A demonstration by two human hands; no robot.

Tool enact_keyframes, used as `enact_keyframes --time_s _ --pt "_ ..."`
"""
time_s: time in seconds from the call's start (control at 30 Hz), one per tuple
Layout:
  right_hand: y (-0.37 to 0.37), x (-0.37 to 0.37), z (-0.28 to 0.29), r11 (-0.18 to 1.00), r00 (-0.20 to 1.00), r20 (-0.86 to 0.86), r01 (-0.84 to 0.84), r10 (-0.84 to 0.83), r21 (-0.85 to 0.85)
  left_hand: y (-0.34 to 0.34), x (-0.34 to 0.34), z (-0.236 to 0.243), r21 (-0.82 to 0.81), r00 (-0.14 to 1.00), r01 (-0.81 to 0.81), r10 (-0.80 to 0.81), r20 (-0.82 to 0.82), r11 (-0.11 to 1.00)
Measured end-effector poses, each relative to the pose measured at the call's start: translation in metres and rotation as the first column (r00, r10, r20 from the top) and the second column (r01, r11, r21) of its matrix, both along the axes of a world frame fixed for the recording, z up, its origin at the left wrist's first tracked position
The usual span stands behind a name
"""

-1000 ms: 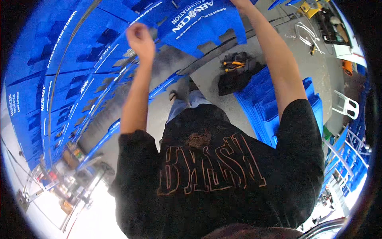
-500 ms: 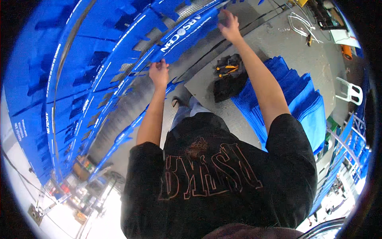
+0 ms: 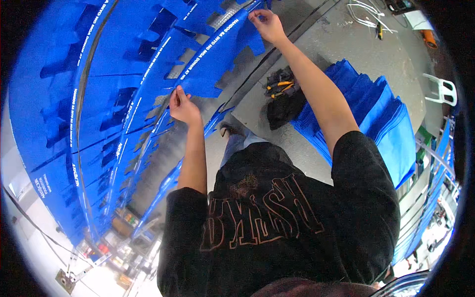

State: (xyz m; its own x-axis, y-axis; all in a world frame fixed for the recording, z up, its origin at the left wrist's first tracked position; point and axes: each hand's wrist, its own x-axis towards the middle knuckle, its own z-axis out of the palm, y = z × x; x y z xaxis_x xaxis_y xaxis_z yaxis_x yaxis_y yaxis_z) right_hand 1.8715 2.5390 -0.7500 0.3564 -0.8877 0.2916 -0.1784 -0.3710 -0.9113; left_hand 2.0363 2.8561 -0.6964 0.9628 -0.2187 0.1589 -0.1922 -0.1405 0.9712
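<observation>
A blue fabric panel (image 3: 221,58) with notched edges and white print along its upper edge hangs in front of me at the top. My left hand (image 3: 185,107) pinches its near left corner between thumb and fingers. At the panel's far right end, my right hand (image 3: 268,25) is closed in a pinch on the upper edge. Between the two hands the edge runs in a nearly straight slant. More blue printed panels (image 3: 106,91) hang in rows to the left, close beside the one I hold.
Right of my legs lies a stack of folded blue fabric (image 3: 368,106). A black bag (image 3: 283,110) with yellow-handled tools (image 3: 281,90) sits beside it on the grey floor. Farther right are a white plastic chair (image 3: 442,90) and white cords (image 3: 365,14). Cluttered shelves stand at lower left.
My fingers have closed on the panel's upper edge at both ends. The panel's large white lettering no longer shows; a line of small print does. My view has shifted slightly.
</observation>
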Motion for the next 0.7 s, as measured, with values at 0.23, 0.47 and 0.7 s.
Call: enact_keyframes --time_s 0.23,0.47,0.7 --pt "0.036 -0.025 -0.04 0.855 0.849 0.184 0.438 -0.495 0.277 -0.046 -0.028 -0.004 -0.047 0.996 0.049 -0.052 -0.069 0.998" --pt "0.23 -0.062 -0.061 0.854 0.933 0.184 0.186 -0.308 0.486 -0.114 -0.054 -0.013 -0.106 0.976 0.19 -0.2 -0.09 0.976" --pt "0.317 -0.113 -0.061 0.819 0.998 0.049 -0.007 -0.025 0.574 -0.22 -0.059 -0.037 -0.138 0.92 0.358 -0.375 -0.117 0.923"
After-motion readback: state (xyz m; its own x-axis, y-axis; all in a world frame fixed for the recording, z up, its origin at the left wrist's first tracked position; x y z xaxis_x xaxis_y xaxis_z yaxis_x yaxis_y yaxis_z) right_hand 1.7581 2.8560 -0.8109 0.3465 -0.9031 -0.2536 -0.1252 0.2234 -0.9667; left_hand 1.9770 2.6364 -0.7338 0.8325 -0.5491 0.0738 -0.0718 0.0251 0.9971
